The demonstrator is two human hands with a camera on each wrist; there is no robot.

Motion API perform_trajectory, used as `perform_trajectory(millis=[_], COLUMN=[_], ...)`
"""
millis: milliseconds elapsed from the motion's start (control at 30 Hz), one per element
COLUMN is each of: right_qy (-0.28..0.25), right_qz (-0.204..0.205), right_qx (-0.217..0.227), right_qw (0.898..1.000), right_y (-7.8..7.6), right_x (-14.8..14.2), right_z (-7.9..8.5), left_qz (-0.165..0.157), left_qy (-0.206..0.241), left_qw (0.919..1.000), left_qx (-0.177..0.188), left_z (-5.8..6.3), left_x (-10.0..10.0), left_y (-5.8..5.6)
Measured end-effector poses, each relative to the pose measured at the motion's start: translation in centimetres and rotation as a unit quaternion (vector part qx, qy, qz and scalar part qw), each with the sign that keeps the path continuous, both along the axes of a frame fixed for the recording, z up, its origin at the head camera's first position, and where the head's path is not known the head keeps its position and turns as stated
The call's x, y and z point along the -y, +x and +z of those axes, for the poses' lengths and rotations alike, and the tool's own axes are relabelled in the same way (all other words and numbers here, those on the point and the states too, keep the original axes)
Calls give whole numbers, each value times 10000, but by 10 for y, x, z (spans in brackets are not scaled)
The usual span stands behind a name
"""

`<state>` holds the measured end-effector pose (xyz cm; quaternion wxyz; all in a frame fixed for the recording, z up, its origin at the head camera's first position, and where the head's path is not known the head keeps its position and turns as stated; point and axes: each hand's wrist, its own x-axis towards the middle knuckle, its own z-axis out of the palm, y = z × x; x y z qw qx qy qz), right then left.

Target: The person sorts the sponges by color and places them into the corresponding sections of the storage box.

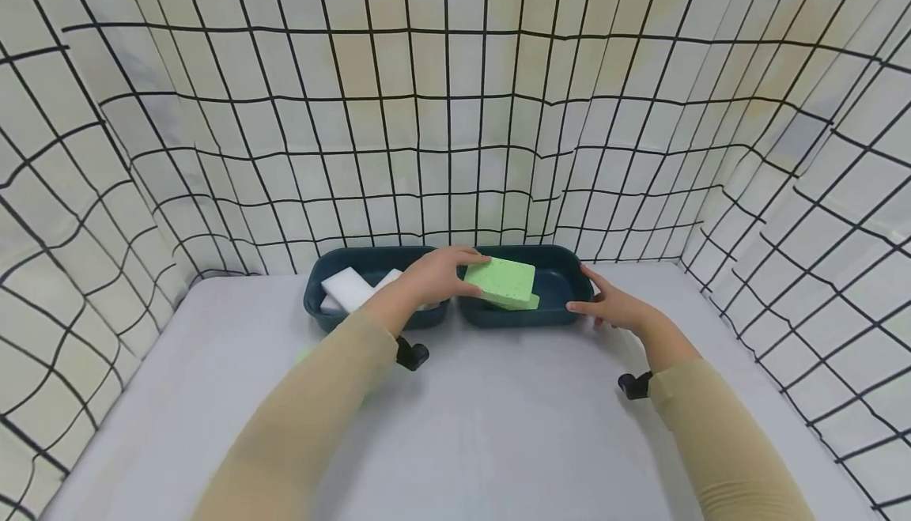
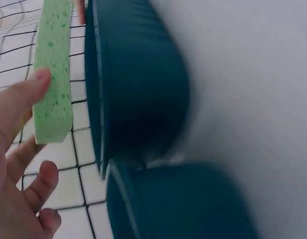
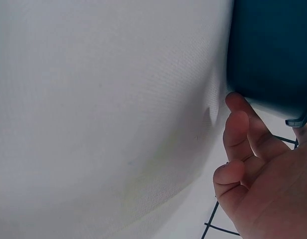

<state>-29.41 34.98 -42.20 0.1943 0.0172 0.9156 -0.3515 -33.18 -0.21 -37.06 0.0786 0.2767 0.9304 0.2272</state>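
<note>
A green sponge (image 1: 507, 280) is pinched by my left hand (image 1: 444, 274), its thumb and fingers on the sponge's left end, over the right dark teal bin (image 1: 560, 285). Small pores dot the sponge (image 2: 54, 74) in the left wrist view, where it stands above the bin rim. Below it a second green sponge (image 1: 528, 304) shows partly, the rest hidden. My right hand (image 1: 618, 306) grips the right end of that same bin, thumb at the rim. In the right wrist view, fingertips (image 3: 235, 101) meet the outer wall of the bin (image 3: 270, 55).
Beside it on the left is another teal bin (image 1: 313, 297) with several white sponges (image 1: 349, 290), partly behind my left hand. A pale green thing (image 1: 302, 356) shows at the edge of my left sleeve. Black wire mesh (image 1: 448, 149) rises around the white table (image 1: 484, 426).
</note>
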Motion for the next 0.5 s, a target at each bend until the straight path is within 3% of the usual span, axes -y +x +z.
perform_trajectory(millis=[500], right_qy=[-105], right_qz=[15], right_qx=[5], right_qw=[9999], right_y=[-2], right_x=[-4], right_z=[-2], left_qz=[222], left_qy=[-565], left_qw=[9981], left_qx=[28], left_z=[-22], left_x=[-64], left_y=[-19])
